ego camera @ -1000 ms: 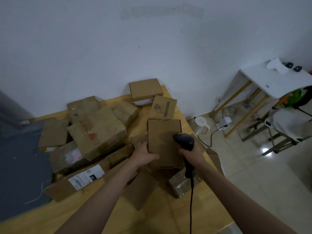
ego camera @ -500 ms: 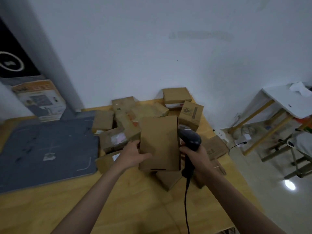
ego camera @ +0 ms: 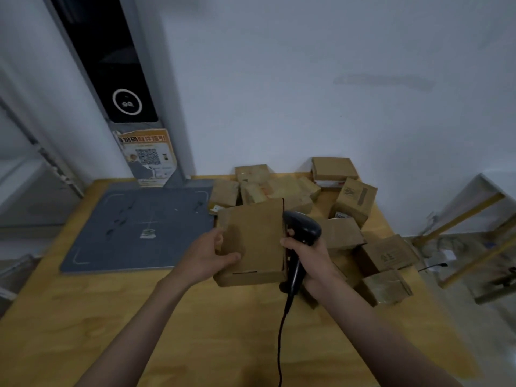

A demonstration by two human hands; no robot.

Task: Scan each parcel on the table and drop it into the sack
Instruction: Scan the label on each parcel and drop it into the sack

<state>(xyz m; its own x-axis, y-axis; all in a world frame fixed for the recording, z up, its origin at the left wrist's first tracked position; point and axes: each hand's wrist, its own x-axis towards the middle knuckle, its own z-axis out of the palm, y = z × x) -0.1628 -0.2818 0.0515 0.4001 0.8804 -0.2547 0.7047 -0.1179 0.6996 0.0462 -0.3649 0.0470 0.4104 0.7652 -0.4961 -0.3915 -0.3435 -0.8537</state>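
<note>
Left hand (ego camera: 208,254) grips the brown parcel (ego camera: 252,241) by its left edge, held just above the middle of the table (ego camera: 83,317), plain face up, no label showing. Right hand (ego camera: 312,259) grips the corded scanner (ego camera: 300,238) against the parcel's right edge. I'd rotate the parcel until the barcode faces the scanner head. More parcels (ego camera: 386,254) sit at the back-right corner. Sack not visible.

We saw both forearms reaching forward from the bottom edge. The left hand (ego camera: 208,254) gripped a box's left side, thumb on top, fingers apparently curled behind. The right hand (ego camera: 312,261) was wrapped round a scanner handle, knuckles up, wrist roughly straight.
</note>
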